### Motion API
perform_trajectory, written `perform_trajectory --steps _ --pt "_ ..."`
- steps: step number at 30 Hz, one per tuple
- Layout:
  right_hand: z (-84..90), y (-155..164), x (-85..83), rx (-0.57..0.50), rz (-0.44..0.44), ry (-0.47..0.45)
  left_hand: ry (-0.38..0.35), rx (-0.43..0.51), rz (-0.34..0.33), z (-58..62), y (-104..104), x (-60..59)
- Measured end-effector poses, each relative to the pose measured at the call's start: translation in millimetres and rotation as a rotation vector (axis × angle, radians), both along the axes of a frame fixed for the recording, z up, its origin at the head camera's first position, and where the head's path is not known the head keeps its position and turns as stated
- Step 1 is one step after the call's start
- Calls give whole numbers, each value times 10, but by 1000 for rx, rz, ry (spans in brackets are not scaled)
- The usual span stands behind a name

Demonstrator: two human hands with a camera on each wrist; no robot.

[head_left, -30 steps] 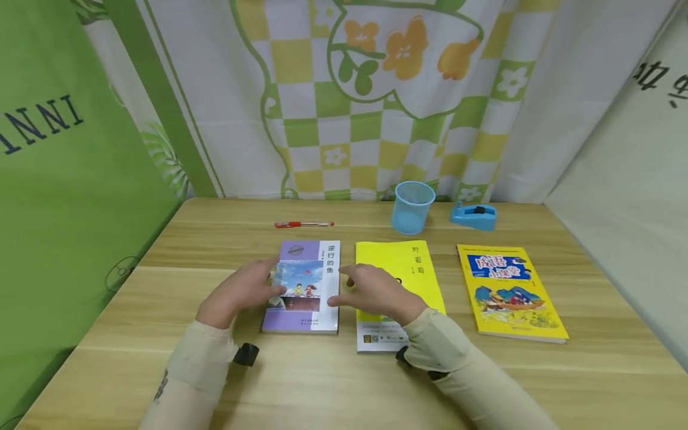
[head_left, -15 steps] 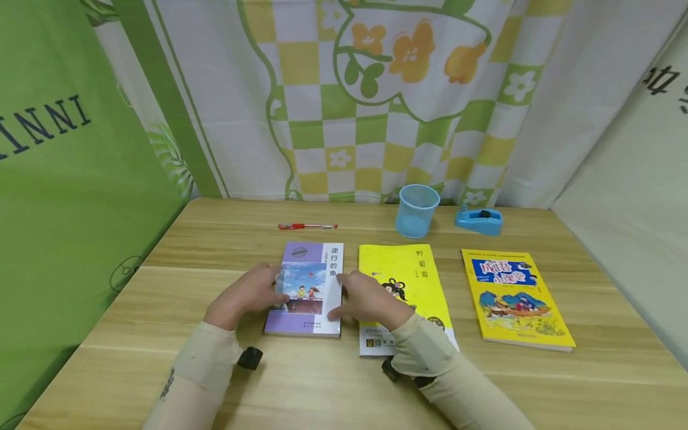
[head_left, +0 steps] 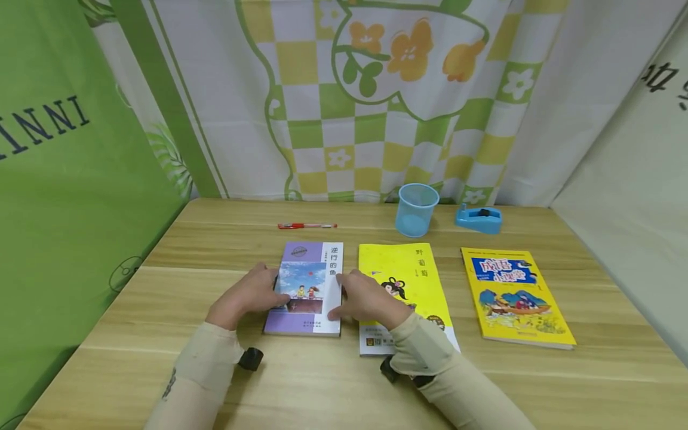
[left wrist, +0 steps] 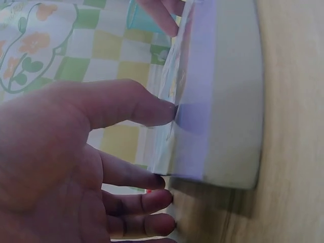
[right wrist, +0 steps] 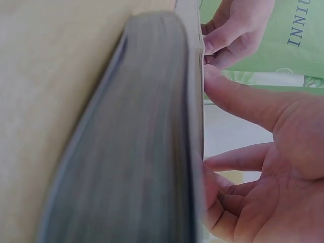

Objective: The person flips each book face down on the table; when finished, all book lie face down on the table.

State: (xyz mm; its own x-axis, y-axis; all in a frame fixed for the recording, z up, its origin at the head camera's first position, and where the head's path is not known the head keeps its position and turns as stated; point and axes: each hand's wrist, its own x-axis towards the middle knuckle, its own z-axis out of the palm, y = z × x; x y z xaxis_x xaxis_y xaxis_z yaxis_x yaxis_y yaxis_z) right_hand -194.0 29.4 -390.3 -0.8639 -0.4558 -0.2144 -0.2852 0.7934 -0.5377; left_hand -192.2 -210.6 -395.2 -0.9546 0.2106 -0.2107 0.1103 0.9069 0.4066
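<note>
A purple-and-white book [head_left: 305,280] with a picture of two children lies flat on the wooden table. On its left side my left hand [head_left: 244,297] grips it, the thumb over the cover and the other fingers at the edge. From the right, my right hand [head_left: 371,298] holds the same book, thumb and fingertips at its white edge. Close up in the left wrist view, the left thumb [left wrist: 136,104] touches the purple cover [left wrist: 195,121]. Beneath my right wrist lies a yellow book [head_left: 389,257], partly hidden by that hand.
Another yellow book [head_left: 518,298] lies at the right. Along the back stand a blue mesh pen holder [head_left: 415,212] and a blue tape dispenser [head_left: 478,221]. A red pen [head_left: 306,226] lies behind the purple book. Curtains [head_left: 344,137] hang behind the table [head_left: 301,382].
Both hands have closed in on the purple book's sides. My right hand shifted slightly left and down, its fingers reaching the book's right edge. The books have stayed in place.
</note>
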Motion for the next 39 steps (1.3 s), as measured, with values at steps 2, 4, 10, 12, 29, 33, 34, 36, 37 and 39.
perform_trajectory --steps 2,4,10,12,29,33,34,36,37,39 --pt "-1 -8 0 7 1 -7 -1 9 12 -8 8 3" --pt "-3 -18 -2 15 -2 -16 -6 23 25 -12 19 11" --pt "7 -41 -17 25 -10 -46 -18 53 32 -9 36 22" --pt "8 -45 -25 22 -7 -46 -17 61 28 -5 32 21" --pt "-27 -110 -23 23 99 18 -6 265 -10 230 -59 92" --pt "-52 -119 -17 -30 128 27 6 365 -50 342 -133 112" --pt "-60 -121 -15 -54 133 23 6 382 -47 374 -147 121" --pt "-67 -123 -11 -97 133 9 5 422 -43 436 -163 143" --pt "-72 -123 -9 -114 137 5 6 447 -45 465 -161 156" --pt "-83 -125 -5 -134 139 -1 26 460 -42 517 -146 180"
